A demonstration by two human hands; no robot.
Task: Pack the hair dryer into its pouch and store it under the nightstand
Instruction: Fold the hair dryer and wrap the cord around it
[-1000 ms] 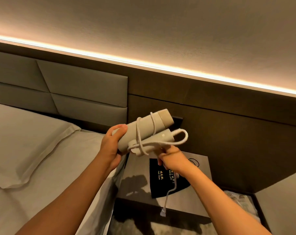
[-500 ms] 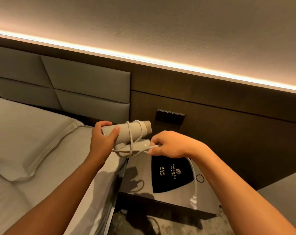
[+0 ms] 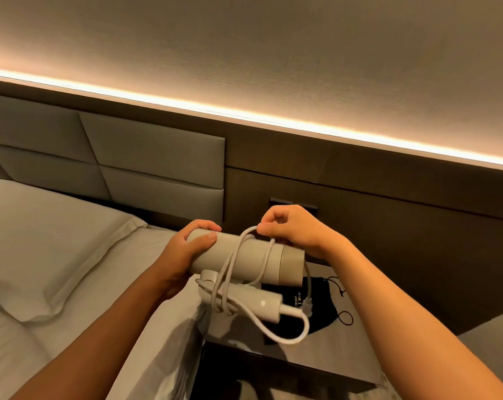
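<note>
The dryer [image 3: 244, 259] is held in the air above the near left corner of the nightstand [image 3: 357, 350], clear of its top. Its barrel lies almost level, long axis running left to right and tipping slightly down toward the right; the folded handle [image 3: 244, 303] sits under the barrel, roughly parallel to it.

The left hand [image 3: 183, 255] is wrapped around the barrel's left end, thumb on the near side, so that it carries the whole weight. The right hand [image 3: 293, 229] is above the barrel's right half, thumb and forefinger pinched on the cord [image 3: 234, 264] where it comes up over the top. Several turns of cord already cross the barrel's middle, a loose loop hangs below the handle's end, and a further length drops behind the right end.

The pouch [image 3: 319, 308] lies flat on the nightstand, directly below and to the right of the barrel's right end, partly hidden by it; its drawstring trails toward the right edge. Which way its mouth faces cannot be told.

The turn in hand seems to be winding. The right hand is nearer both the free cord and the pouch, so it would likely pick up the pouch while the left feeds the dryer in, right end first.
</note>
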